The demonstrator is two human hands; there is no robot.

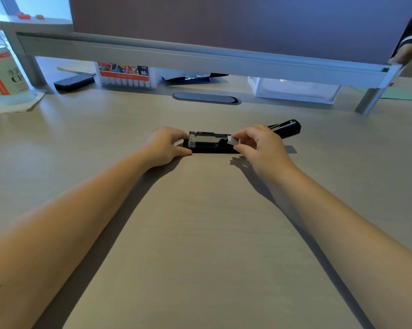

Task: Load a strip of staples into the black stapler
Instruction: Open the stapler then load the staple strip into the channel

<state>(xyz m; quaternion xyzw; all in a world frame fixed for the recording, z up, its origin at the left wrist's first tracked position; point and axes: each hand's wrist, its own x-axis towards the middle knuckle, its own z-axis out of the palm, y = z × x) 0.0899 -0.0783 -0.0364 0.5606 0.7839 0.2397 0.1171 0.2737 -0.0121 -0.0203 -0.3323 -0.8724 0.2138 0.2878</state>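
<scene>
Lying open across the middle of a pale wood-grain desk (200, 233), the stapler (210, 148) shows a flat black base and a shiny metal channel (207, 138) with squared, reflective walls. Its black lid (285, 128), a long boxy bar with a glossy strip along the top, is swung back and juts to the right behind the right hand.

The left hand (165, 146) is curled around the stapler's left end, thumb along the near edge of the base and fingers over the far side, steadying it. The right hand (259, 146) pinches a small silvery staple strip (233, 140) between thumb and forefinger; the strip is a short, flat-sided block with a bright metallic sheen, held at the right end of the channel. Whether it touches the channel cannot be told. Both bare forearms reach in from the lower corners.

Farther back stands a grey metal riser (200, 55) on round legs. Under it sit a marker box (126, 76) with a colourful label, a clear plastic tray (295, 90) and a dark oval grommet (206, 98) set flush in the desk.
</scene>
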